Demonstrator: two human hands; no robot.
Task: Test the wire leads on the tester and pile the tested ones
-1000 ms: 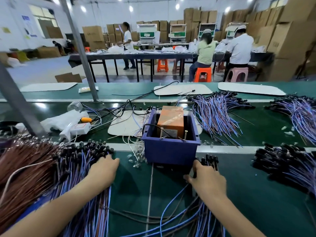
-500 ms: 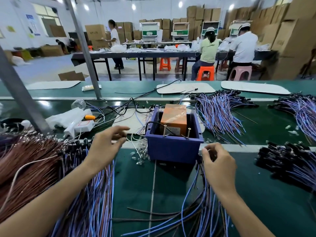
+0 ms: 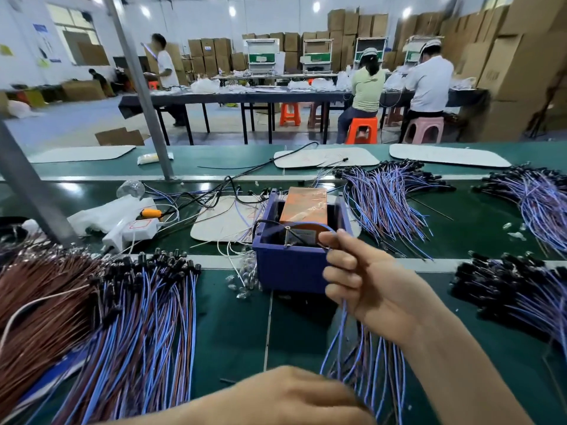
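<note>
My right hand (image 3: 368,283) pinches a wire lead (image 3: 339,329) near its tip at the tester (image 3: 288,265); limp and light, I judge. Whether my left hand (image 3: 291,397) grips anything, I cannot tell

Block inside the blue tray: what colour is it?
The block is orange; the head view shows it best.

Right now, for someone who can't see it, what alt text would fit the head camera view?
A person's right hand grips a bunch of blue wire leads at a blue box tester on a green bench; the left hand sits low near their tails. More lead piles lie around.
</note>
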